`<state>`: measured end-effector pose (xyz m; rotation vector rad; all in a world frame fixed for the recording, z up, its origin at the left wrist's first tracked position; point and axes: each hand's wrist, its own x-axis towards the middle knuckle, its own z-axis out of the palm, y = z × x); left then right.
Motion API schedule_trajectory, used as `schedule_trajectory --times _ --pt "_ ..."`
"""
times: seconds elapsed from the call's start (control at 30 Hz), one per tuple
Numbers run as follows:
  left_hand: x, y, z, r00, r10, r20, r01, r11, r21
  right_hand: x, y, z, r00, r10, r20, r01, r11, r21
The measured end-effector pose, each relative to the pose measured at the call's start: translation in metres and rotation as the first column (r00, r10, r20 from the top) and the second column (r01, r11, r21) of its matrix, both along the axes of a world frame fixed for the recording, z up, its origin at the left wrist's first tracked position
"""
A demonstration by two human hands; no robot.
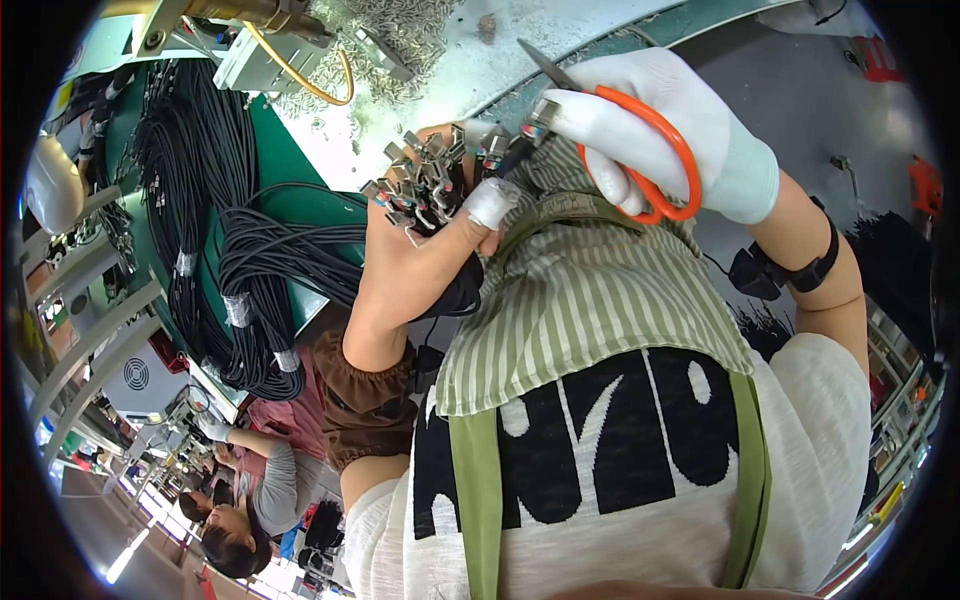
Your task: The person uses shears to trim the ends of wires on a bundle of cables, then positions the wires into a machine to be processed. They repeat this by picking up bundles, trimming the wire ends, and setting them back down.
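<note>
Orange-handled scissors (640, 150) sit in the upper middle of the frame, long axis slanting, blades pointing up-left toward the tabletop (500, 60). The gloved right hand (670, 130) grips them through the loops. The left hand (420, 250) is closed around a bunch of cable connectors (420, 185). Black cable bundles (250, 270) lie at left.
</note>
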<state>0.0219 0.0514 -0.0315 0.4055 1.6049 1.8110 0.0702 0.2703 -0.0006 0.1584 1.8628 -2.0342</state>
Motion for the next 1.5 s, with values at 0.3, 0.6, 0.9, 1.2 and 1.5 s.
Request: schedule_trajectory --times 0.3,0.6,0.9,1.2,1.5 --pt "-0.003 0.002 0.013 0.985 -0.023 0.169 0.022 1.000 0.004 -0.016 -0.003 -0.001 0.884 0.108 -0.454 0.101 0.905 0.413" --pt "-0.009 -0.005 0.024 0.990 -0.084 0.115 0.080 0.996 0.039 -0.014 -0.002 0.021 0.973 0.042 -0.226 0.036 0.944 0.329" --pt "0.005 0.011 0.033 0.953 -0.062 -0.297 -0.030 0.954 -0.297 -0.017 0.021 -0.027 0.806 0.342 -0.483 -0.015 0.827 0.562" --pt "0.014 0.022 0.016 0.919 0.316 -0.237 -0.357 0.920 -0.158 0.000 -0.019 -0.022 0.874 -0.117 -0.472 0.290 0.905 0.311" --pt "0.018 0.009 0.014 0.928 0.363 -0.080 -0.369 0.925 -0.085 0.009 -0.029 -0.031 0.647 0.347 -0.679 0.500 0.479 0.721"
